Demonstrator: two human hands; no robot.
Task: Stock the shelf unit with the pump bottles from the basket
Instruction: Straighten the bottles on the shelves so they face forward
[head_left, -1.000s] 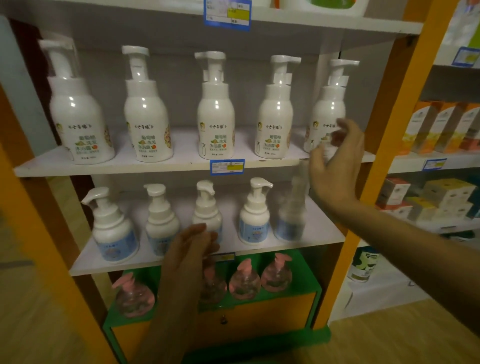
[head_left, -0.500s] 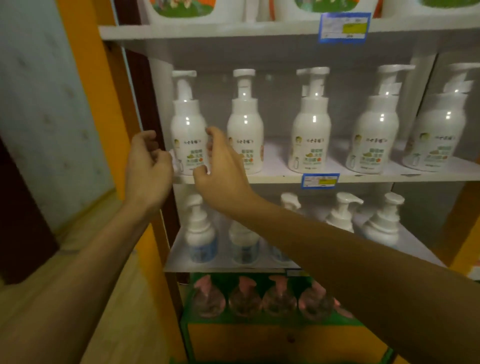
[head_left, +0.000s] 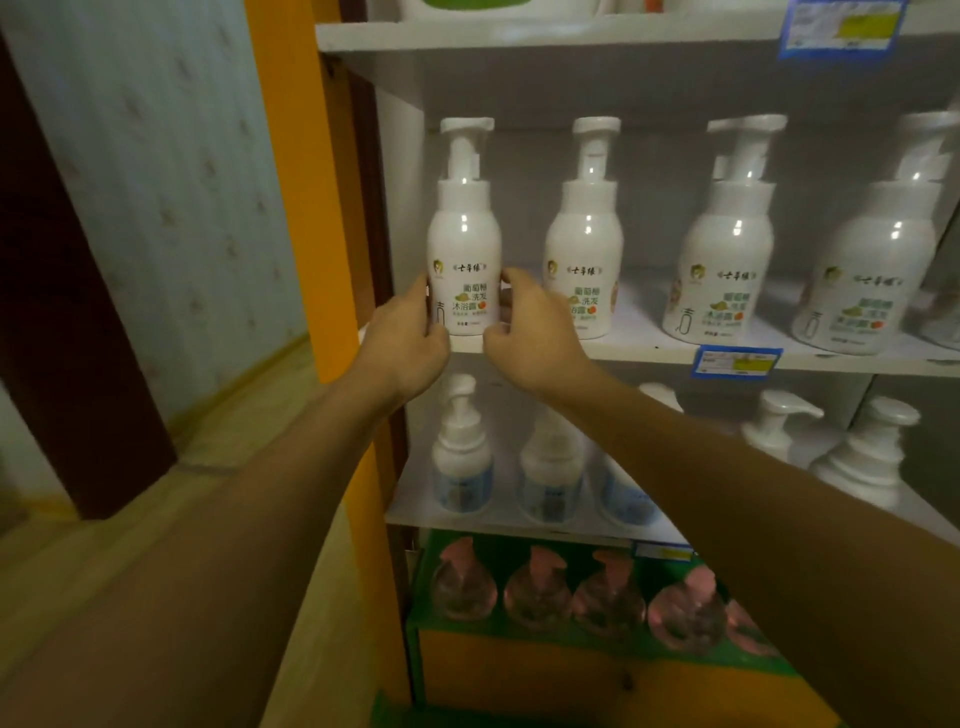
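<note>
White pump bottle (head_left: 464, 260), green-lettered label

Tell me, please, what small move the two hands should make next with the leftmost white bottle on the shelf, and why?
Probably a slight turn or nudge to square it, then let go. The left hand and right hand hold the leftmost white bottle from both sides; it stands upright at the shelf front edge, label facing out, in line with its neighbour bottle.

Left grip (head_left: 402, 338), right grip (head_left: 530, 332), both raised, fingers curled
</note>
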